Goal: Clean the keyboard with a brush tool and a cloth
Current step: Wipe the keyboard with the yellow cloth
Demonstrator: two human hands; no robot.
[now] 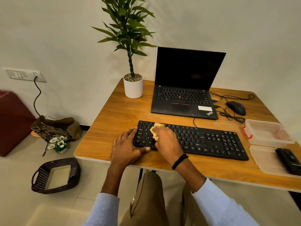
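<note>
A black keyboard lies across the front of the wooden desk. My right hand grips a crumpled yellow cloth and presses it onto the keys at the keyboard's left part. My left hand rests at the keyboard's left end, fingers along the edge and thumb against the front edge, holding it steady. A dark brush-like tool lies in a clear tray at the right edge of the desk.
Behind the keyboard stands an open black laptop, with a wired mouse and cables to its right. A potted plant is at the back left. A second clear container sits right. A woven basket is on the floor.
</note>
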